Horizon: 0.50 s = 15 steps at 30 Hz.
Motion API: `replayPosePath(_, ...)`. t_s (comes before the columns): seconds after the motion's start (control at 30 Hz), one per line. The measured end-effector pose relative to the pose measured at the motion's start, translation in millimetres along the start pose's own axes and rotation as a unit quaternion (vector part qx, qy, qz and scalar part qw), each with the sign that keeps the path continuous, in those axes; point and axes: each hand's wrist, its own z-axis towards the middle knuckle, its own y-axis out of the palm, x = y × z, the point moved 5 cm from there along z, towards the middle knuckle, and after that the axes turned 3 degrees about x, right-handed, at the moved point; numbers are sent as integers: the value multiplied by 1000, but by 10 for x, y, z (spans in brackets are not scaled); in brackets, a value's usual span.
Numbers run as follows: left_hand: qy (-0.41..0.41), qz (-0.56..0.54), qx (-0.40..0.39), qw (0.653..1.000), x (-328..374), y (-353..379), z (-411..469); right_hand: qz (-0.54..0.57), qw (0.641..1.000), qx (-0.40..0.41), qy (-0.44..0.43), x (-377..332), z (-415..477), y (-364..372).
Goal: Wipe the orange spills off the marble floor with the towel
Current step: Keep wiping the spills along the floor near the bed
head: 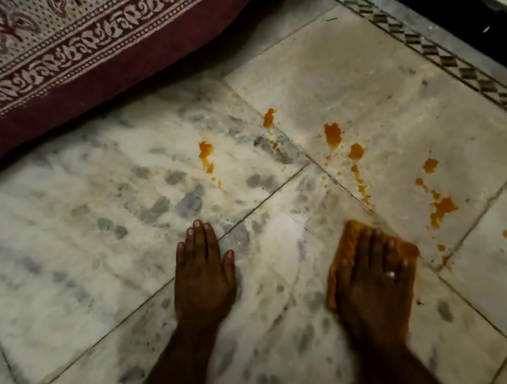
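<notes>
Right hand (374, 282), grip wide, presses folded orange cloth towel (348, 238) on near-right white marble floor (86, 215); left hand (203, 273) flat, bracing. Orange liquid spills (442, 209) just beyond, probably wet: sweep far-right, firm even pressure.

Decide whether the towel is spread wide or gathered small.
Gathered small: the towel pokes out only slightly around the right hand pressing flat on it. Neat folds or bunching, cannot tell.
</notes>
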Motion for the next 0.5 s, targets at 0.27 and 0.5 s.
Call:
replayPosePath(0.27, -3, -33, 30, 999, -28, -8, 51, 39, 940, -5, -338, -1506, 132, -9)
replayPosePath(0.5, -9, -28, 5, 1000, -201, -45, 663, -4, 982, -11, -190, -706, 1095, -154)
